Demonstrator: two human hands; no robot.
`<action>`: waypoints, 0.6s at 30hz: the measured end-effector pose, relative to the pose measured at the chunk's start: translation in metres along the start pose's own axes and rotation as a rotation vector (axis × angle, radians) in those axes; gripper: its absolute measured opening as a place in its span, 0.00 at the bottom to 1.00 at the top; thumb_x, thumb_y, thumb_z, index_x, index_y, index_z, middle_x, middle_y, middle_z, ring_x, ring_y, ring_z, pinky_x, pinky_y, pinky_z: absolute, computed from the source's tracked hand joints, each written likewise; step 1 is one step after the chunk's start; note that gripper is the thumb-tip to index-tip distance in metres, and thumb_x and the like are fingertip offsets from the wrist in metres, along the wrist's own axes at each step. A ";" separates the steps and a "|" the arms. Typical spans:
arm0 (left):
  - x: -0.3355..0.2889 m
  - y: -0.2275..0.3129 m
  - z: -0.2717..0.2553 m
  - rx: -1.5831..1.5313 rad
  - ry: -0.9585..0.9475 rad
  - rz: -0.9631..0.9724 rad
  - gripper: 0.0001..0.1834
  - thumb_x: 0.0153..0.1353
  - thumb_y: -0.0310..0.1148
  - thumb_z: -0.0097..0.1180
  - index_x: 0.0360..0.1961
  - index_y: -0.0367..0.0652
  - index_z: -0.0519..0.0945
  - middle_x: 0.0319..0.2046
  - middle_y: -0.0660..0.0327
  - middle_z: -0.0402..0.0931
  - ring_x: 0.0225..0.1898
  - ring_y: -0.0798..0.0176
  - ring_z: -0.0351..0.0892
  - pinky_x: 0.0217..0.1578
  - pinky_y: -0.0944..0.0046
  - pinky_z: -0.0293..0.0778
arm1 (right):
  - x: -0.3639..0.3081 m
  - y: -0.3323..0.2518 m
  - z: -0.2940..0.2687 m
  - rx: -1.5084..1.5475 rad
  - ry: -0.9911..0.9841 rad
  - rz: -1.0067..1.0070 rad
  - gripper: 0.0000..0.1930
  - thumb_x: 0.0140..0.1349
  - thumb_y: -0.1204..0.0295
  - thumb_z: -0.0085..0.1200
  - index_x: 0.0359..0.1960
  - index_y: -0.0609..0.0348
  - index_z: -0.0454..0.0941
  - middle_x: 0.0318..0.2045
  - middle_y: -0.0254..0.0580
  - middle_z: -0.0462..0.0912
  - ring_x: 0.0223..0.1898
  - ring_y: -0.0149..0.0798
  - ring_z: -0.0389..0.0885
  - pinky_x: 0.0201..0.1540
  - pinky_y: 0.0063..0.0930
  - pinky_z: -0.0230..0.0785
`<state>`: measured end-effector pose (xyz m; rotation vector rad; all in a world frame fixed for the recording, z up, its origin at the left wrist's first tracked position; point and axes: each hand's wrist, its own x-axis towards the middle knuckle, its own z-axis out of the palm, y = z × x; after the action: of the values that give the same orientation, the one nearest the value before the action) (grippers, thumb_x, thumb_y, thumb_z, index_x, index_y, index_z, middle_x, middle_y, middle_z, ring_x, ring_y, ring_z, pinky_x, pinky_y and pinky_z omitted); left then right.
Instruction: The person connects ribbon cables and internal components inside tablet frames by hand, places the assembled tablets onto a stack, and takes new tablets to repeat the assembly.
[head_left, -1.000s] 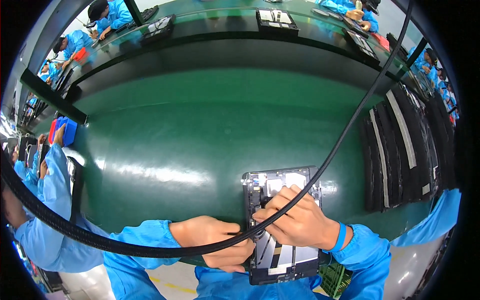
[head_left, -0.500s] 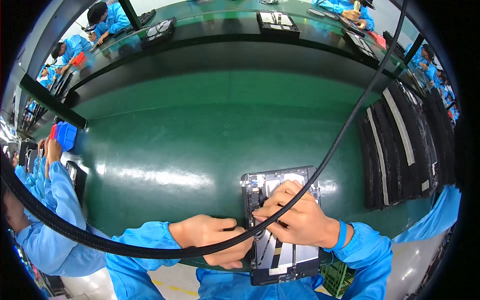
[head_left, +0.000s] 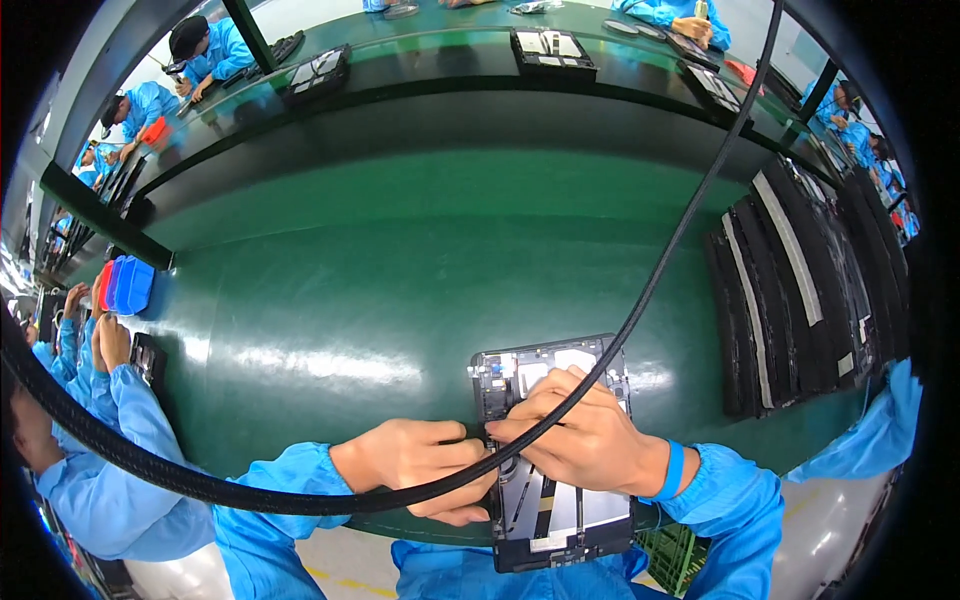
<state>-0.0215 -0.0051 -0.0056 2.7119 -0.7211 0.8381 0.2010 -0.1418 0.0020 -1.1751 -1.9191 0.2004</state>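
Note:
An opened tablet-like device, its inner parts showing, lies at the near edge of the green table and overhangs it a little. Over its upper half bends my right hand, wearing a blue wristband. Its thumb and fingers pinch together at the device's left edge; whatever is between them is too small to make out. My left hand is closed, fingers curled against that same left edge. A thick black cable crosses in front of both hands and hides some fingertips.
Black padded trays or slabs lean in a row at the right. Blue and red bins stand at the left, beside a co-worker's hand. Similar opened devices rest on the raised shelf beyond. A green crate is below the table.
My right hand's fingertips have shifted slightly toward the device's left edge. My left hand stays beside it. The co-worker's nearer hand at the left has come down. The whole view has shifted a little.

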 end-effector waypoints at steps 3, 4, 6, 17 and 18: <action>0.003 -0.005 0.001 0.000 0.002 -0.019 0.16 0.70 0.44 0.67 0.36 0.39 0.86 0.36 0.58 0.83 0.31 0.60 0.79 0.32 0.64 0.78 | 0.001 0.003 -0.002 0.089 -0.030 0.075 0.16 0.53 0.80 0.74 0.44 0.56 0.94 0.37 0.34 0.88 0.38 0.40 0.86 0.40 0.35 0.76; 0.003 -0.007 0.003 -0.006 0.022 0.012 0.16 0.70 0.43 0.67 0.35 0.39 0.86 0.35 0.58 0.82 0.31 0.60 0.79 0.32 0.64 0.78 | 0.002 0.004 -0.001 0.151 -0.044 0.123 0.14 0.55 0.81 0.73 0.44 0.56 0.94 0.37 0.36 0.89 0.38 0.41 0.87 0.40 0.35 0.77; 0.006 -0.012 0.005 -0.015 0.042 0.043 0.17 0.69 0.43 0.68 0.35 0.38 0.85 0.34 0.58 0.82 0.31 0.60 0.79 0.31 0.64 0.78 | 0.004 0.002 -0.003 0.231 -0.056 0.204 0.12 0.57 0.81 0.72 0.44 0.57 0.94 0.37 0.38 0.89 0.37 0.42 0.88 0.39 0.35 0.78; 0.011 -0.040 0.004 0.018 0.133 0.092 0.19 0.69 0.42 0.67 0.28 0.37 0.83 0.28 0.60 0.79 0.29 0.59 0.79 0.28 0.63 0.74 | 0.032 0.008 -0.013 0.433 -0.153 0.560 0.13 0.62 0.79 0.75 0.48 0.60 0.92 0.30 0.36 0.89 0.24 0.22 0.80 0.26 0.21 0.68; 0.011 -0.041 0.002 0.039 0.122 0.080 0.19 0.69 0.42 0.68 0.29 0.37 0.83 0.28 0.60 0.79 0.29 0.59 0.79 0.28 0.63 0.74 | 0.032 0.008 -0.012 0.477 -0.143 0.620 0.15 0.62 0.80 0.76 0.50 0.61 0.91 0.30 0.36 0.90 0.23 0.22 0.79 0.26 0.22 0.67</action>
<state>0.0086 0.0248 -0.0035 2.6524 -0.7987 1.0365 0.2085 -0.1154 0.0237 -1.4024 -1.4440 1.0352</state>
